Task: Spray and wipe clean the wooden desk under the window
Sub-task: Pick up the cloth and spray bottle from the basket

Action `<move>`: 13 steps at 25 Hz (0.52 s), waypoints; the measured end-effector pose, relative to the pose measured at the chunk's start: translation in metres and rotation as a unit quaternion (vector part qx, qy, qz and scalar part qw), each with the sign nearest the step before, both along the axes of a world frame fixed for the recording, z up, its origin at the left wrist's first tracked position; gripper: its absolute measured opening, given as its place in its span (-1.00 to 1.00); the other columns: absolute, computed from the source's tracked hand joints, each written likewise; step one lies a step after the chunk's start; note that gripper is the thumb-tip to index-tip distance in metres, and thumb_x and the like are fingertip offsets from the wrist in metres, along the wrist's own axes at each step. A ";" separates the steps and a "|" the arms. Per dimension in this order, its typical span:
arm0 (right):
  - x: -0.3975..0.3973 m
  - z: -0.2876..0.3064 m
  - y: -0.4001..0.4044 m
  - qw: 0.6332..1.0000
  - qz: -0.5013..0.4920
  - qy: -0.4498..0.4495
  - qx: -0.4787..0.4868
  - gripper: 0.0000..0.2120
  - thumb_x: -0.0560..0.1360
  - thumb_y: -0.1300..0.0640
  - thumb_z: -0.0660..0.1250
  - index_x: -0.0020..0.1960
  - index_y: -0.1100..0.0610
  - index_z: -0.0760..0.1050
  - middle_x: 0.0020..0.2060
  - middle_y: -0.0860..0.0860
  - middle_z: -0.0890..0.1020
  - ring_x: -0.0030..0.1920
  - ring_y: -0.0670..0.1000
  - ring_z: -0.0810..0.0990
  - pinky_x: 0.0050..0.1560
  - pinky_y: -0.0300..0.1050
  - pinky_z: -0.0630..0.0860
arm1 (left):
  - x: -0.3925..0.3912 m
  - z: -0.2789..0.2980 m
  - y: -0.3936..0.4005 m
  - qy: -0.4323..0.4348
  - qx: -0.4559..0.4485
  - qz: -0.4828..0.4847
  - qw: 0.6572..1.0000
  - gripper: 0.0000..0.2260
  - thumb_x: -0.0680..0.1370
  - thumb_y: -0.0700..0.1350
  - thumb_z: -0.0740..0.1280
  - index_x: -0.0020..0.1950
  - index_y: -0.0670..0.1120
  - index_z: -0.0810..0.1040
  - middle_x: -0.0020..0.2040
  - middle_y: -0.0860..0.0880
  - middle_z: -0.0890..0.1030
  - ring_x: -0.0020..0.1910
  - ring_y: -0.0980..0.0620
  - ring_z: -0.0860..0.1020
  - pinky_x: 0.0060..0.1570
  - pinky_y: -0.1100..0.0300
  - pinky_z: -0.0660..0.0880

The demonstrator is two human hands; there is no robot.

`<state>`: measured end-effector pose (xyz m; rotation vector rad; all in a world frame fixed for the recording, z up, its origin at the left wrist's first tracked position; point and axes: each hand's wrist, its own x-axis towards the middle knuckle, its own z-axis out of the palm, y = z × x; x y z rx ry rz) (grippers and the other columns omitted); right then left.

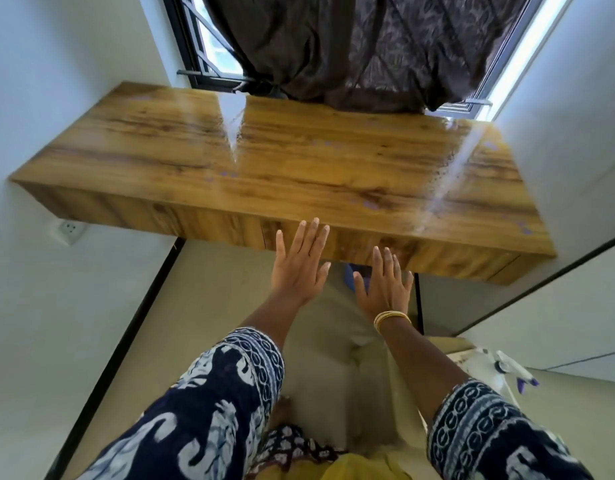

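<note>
The wooden desk [282,161] runs wall to wall under the window, its glossy top showing small purple spots. My left hand [299,261] is stretched out flat, fingers apart, in front of the desk's front edge. My right hand [385,282] is also flat and spread, a little lower, with gold bangles on the wrist. Neither hand holds anything. A bit of blue cloth [351,273] shows just beyond my right hand, below the desk edge. A white spray bottle [507,370] with a purple nozzle stands at the lower right, behind my right arm.
A dark patterned curtain [351,50] hangs over the window [209,53] and touches the desk's back edge. White walls close in both sides; a socket [68,230] sits on the left wall. Beige floor lies below. A white surface [472,358] holds the bottle.
</note>
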<state>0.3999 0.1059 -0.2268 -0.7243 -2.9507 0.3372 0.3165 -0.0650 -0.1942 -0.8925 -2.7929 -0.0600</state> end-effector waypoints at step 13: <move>0.093 -0.039 -0.041 0.995 -0.085 -0.022 -0.046 -0.34 0.57 -0.17 0.16 0.54 0.15 0.15 0.52 0.15 0.24 0.51 0.16 0.23 0.38 0.32 0.23 | 0.077 -0.032 -0.044 -0.038 -0.016 -0.033 0.999 -0.39 0.58 0.13 0.04 0.59 -0.07 0.06 0.59 -0.12 0.11 0.55 -0.12 0.12 0.39 -0.32 0.09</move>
